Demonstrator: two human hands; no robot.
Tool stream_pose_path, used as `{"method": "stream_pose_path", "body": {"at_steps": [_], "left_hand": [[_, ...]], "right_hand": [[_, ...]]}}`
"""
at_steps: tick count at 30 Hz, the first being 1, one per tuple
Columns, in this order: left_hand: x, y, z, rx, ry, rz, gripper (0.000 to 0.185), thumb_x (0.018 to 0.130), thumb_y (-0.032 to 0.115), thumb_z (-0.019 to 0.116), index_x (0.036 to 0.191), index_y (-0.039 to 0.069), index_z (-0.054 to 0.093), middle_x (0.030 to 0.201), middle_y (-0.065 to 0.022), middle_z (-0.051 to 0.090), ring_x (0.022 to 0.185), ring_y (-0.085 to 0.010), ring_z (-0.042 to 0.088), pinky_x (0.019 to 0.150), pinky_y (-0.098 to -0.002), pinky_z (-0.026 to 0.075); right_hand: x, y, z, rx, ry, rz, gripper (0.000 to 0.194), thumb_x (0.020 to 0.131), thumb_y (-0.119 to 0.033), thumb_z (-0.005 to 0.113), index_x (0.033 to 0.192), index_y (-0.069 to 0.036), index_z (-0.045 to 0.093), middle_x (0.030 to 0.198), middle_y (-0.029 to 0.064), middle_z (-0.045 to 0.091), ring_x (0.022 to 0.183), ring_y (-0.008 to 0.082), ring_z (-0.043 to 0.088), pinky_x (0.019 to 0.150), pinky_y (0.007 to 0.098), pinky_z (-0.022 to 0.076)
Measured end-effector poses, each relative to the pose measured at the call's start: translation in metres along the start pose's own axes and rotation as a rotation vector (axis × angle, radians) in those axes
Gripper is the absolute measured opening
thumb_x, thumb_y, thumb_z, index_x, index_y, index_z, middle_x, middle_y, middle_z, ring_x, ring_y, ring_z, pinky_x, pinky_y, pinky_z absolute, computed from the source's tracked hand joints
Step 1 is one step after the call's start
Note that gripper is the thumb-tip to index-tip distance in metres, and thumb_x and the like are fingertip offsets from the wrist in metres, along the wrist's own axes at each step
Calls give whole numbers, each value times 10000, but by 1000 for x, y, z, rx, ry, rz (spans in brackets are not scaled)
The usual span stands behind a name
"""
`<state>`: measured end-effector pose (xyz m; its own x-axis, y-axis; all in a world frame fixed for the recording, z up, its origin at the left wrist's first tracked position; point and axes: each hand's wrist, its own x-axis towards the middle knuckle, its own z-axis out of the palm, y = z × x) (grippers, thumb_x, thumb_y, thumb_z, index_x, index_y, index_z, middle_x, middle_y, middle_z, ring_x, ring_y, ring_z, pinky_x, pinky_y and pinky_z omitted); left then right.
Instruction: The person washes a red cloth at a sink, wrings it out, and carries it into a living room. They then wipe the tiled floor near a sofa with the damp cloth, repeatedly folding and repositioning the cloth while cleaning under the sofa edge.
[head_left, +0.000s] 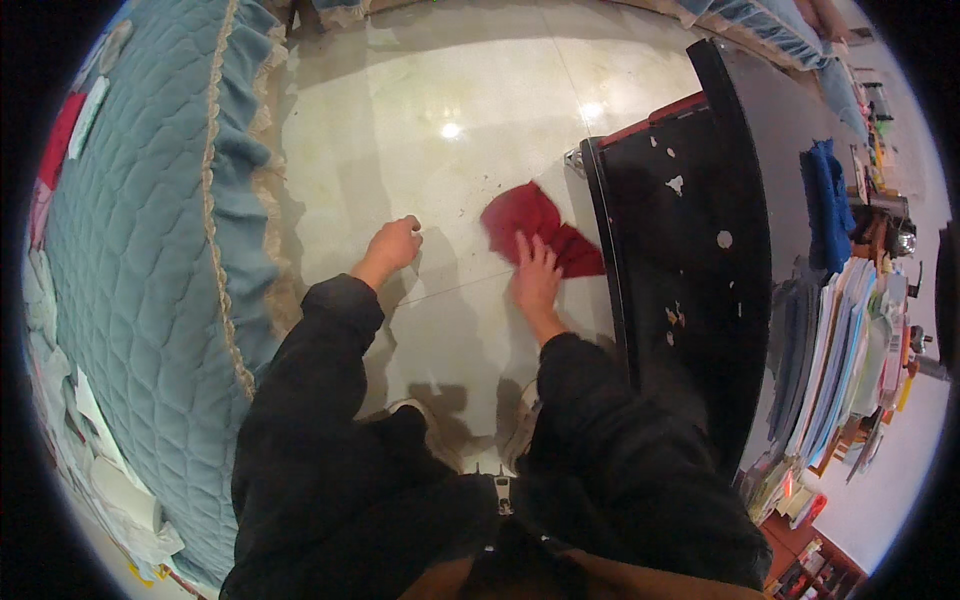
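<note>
A dark red cloth (525, 214) lies bunched on the pale tiled floor (450, 172), its right end against the base of a black furniture panel. My right hand (536, 274) rests on the near edge of the cloth, fingers spread over it. Hand and cloth are both a little blurred, and whether any fabric is pinched cannot be seen. To the left, my left hand (394, 244) hovers apart from the cloth with loosely curled fingers and nothing visible in it. Small dark specks of debris (480, 187) dot the floor around the cloth's far left edge.
A bed with a quilted blue-green cover (142, 247) and ruffled skirt borders the left side. On the right stands a black desk (682, 247) with chipped paint, stacked books (832, 360) and a blue cloth (827, 206). My shoes (431, 431) are close below.
</note>
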<state>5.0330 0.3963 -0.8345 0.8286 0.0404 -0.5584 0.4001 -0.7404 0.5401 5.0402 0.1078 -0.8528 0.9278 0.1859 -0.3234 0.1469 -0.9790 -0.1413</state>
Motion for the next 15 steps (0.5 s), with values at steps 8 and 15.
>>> {"method": "stream_pose_path", "body": {"at_steps": [8, 15], "left_hand": [[-22, 16, -30, 341, -144, 112, 367, 870, 133, 539, 1232, 94, 581, 1116, -201, 659, 1047, -372, 628, 862, -466, 511], [-24, 6, -95, 108, -176, 88, 608, 871, 479, 594, 1310, 60, 559, 1221, -198, 631, 1124, -336, 603, 980, -401, 465]], "right_hand": [[-110, -116, 58, 345, -354, -221, 493, 889, -163, 557, 1380, -177, 518, 1422, 115, 479, 1285, 355, 452, 991, 536, 418], [-48, -149, -16, 1329, -703, -90, 440, 987, -306, 505, 1356, -65, 505, 1187, 54, 629, 1017, 173, 574, 890, 330, 461]]}}
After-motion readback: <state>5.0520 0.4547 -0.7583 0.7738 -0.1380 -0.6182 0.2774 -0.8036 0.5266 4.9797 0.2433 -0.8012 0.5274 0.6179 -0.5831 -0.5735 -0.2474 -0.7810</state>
